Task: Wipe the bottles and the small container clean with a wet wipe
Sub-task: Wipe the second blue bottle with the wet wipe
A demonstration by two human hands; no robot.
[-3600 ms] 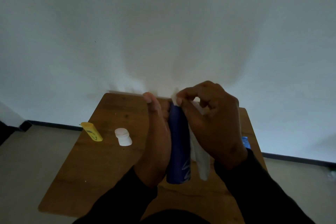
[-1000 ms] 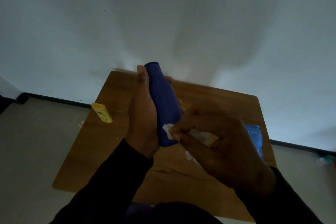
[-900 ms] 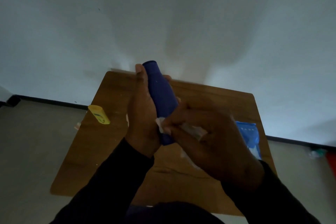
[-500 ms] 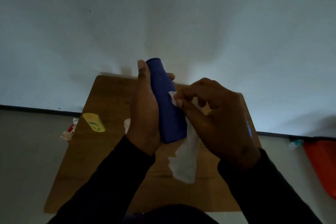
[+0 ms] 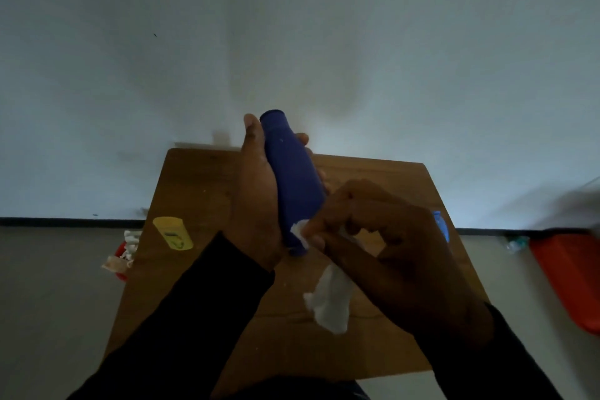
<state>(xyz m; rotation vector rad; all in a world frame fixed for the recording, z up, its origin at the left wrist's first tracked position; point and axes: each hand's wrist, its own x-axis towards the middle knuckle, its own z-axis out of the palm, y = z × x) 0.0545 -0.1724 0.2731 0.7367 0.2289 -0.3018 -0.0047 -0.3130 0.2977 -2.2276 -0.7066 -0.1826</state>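
Note:
My left hand (image 5: 258, 204) grips a dark blue bottle (image 5: 292, 172) and holds it tilted above the wooden table (image 5: 201, 269), its narrow end pointing away from me. My right hand (image 5: 389, 247) pinches a white wet wipe (image 5: 331, 299) and presses a corner of it against the bottle's near end. The rest of the wipe hangs down under my right hand. A yellow bottle (image 5: 173, 233) lies on the table's left side. The small container is hidden behind my left hand.
A blue wipes packet (image 5: 441, 226) peeks out behind my right hand at the table's right edge. A red object (image 5: 571, 276) lies on the floor to the right. White and red litter (image 5: 125, 250) sits on the floor left of the table. A wall stands right behind the table.
My right hand slid the wipe down the blue bottle from its upper part to its near end. My left hand kept its hold on the bottle.

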